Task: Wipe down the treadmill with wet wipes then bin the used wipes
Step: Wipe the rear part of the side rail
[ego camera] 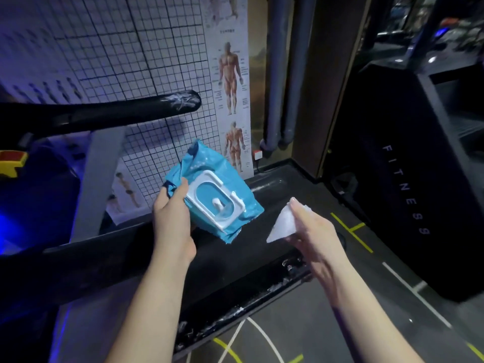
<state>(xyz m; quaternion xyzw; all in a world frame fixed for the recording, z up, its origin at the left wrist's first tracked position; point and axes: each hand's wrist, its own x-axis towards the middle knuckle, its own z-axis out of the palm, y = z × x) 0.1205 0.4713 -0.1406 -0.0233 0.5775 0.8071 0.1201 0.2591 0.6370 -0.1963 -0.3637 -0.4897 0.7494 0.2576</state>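
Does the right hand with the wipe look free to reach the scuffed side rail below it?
Probably yes. The right hand holds the wipe above the side rail with nothing between; the left hand and wipes pack are off to one side.

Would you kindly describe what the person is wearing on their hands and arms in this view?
Nothing worn shows: the left hand and right hand are ungloved, and both forearms are bare to the frame's bottom edge, with no sleeves. No watch, bracelet or ring is visible.
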